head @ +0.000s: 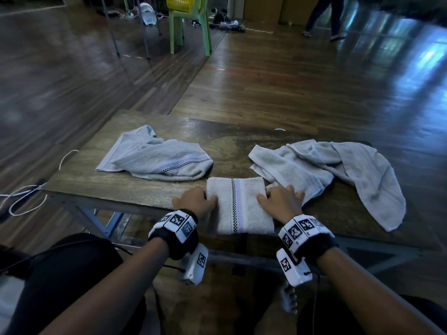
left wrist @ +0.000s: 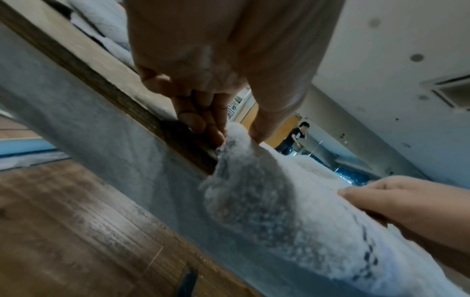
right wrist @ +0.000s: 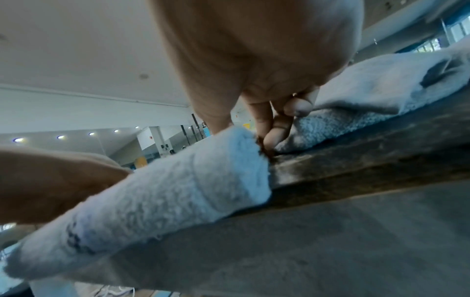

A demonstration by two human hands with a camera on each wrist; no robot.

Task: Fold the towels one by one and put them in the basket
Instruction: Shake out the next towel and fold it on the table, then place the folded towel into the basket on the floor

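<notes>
Folded towel (head: 238, 205) between both hands at near edge of surface (head: 145, 187), long axis running away from person, near end hanging over edge. Stripe runs along same axis. Left hand (head: 194, 200) fingers (left wrist: 203, 122) curled, pinching left edge. Right hand (head: 281, 199) fingers (right wrist: 274, 136) tucked under right edge, thumb on top. Loose towel (head: 154, 157) beyond left fingers, heap (head: 338, 170) just past right fingers, touching folded one.
</notes>
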